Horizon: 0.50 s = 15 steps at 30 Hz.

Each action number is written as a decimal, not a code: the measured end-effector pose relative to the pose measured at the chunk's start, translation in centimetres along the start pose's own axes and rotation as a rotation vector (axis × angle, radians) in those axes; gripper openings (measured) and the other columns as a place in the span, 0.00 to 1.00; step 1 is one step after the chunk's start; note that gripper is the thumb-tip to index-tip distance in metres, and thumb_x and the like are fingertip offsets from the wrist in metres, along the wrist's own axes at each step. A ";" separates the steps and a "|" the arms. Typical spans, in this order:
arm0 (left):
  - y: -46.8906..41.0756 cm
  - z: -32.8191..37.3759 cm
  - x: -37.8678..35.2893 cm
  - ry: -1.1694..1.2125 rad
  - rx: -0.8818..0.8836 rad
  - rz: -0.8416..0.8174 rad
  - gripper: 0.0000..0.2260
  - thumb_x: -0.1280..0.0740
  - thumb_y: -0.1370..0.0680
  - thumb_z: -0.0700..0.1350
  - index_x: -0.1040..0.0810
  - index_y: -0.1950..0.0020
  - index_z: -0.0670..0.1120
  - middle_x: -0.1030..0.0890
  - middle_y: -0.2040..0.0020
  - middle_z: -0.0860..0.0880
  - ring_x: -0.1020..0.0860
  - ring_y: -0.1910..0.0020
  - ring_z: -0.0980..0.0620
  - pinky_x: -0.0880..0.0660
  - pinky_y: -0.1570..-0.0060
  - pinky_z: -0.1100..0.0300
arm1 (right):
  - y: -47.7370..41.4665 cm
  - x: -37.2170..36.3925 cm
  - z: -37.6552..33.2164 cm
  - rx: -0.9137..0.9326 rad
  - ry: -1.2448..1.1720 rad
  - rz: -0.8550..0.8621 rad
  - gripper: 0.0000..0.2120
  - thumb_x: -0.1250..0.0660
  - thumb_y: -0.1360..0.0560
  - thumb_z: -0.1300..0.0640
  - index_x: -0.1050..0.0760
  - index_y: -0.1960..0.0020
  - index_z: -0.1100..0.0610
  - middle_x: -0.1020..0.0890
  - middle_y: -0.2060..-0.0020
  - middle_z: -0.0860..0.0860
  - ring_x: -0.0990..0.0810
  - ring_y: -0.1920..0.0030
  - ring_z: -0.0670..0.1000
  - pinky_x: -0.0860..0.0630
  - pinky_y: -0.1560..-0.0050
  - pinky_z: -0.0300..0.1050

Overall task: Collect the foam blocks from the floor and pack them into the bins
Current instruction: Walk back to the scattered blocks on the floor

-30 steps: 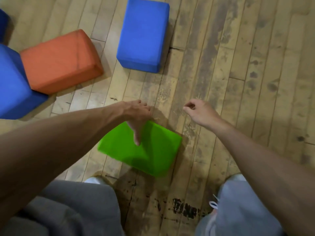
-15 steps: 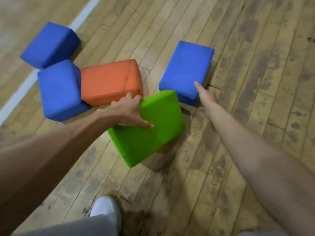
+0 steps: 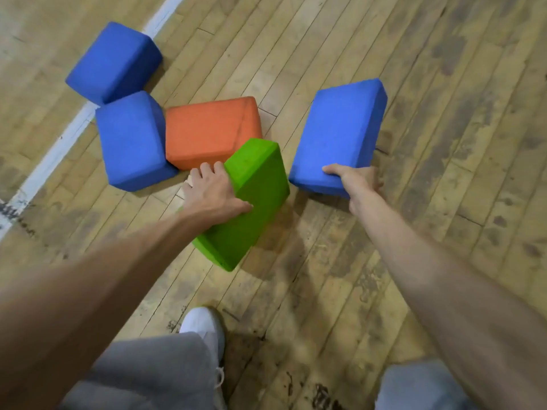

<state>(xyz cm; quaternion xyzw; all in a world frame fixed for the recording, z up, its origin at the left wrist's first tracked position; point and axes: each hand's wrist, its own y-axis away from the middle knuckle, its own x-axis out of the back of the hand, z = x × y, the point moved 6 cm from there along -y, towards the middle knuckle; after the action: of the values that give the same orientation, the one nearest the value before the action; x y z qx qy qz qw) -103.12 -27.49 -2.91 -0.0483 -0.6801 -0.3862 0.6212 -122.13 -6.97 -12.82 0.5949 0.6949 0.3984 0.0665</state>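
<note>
Left hand (image 3: 214,192) grips the green block (image 3: 251,202), thumb across its top face, fingers curled over the far edge, the block tilted up on the wooden floor (image 3: 444,173); right hand (image 3: 356,180) clamps the near corner of the nearest blue block (image 3: 340,134); the hands sit apart; an orange block (image 3: 208,130) touches the green one; two blue blocks (image 3: 131,140) lie left by a white line (image 3: 56,155).

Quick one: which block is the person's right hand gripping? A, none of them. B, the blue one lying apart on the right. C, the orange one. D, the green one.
B: the right hand curls round the near end of the lone blue block, thumb on top, while the left hand holds the green block.
</note>
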 end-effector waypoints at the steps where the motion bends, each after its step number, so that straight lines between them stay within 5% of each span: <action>1: 1.2 -0.2 0.8 -0.001 0.018 -0.021 0.43 0.24 0.36 0.61 0.38 0.32 0.40 0.34 0.34 0.39 0.37 0.33 0.38 0.36 0.36 0.41 | 1.9 1.1 -0.4 0.007 0.026 -0.005 0.50 0.20 0.60 0.43 0.29 0.41 0.58 0.23 0.44 0.53 0.23 0.47 0.52 0.23 0.50 0.44; 5: 7.3 -2.1 5.9 0.117 0.147 -0.093 0.45 0.23 0.36 0.59 0.40 0.30 0.37 0.35 0.33 0.37 0.37 0.31 0.37 0.35 0.34 0.43 | 11.5 6.1 -4.1 -0.004 0.190 -0.011 0.40 0.19 0.41 0.54 0.36 0.36 0.62 0.25 0.42 0.54 0.24 0.45 0.53 0.30 0.50 0.42; 15: 26.6 -7.7 32.2 0.350 0.211 -0.058 0.40 0.24 0.34 0.58 0.38 0.31 0.41 0.30 0.36 0.37 0.30 0.36 0.37 0.31 0.40 0.44 | 40.7 17.0 -21.7 0.073 0.588 -0.001 0.45 0.22 0.37 0.45 0.41 0.30 0.61 0.29 0.34 0.57 0.29 0.34 0.59 0.29 0.40 0.52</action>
<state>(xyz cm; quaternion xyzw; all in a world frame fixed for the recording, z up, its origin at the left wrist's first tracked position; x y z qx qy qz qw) -89.64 -26.79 37.31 0.1044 -0.5995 -0.3333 0.7201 -107.79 -3.37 34.04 0.4558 0.6985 0.5284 -0.1587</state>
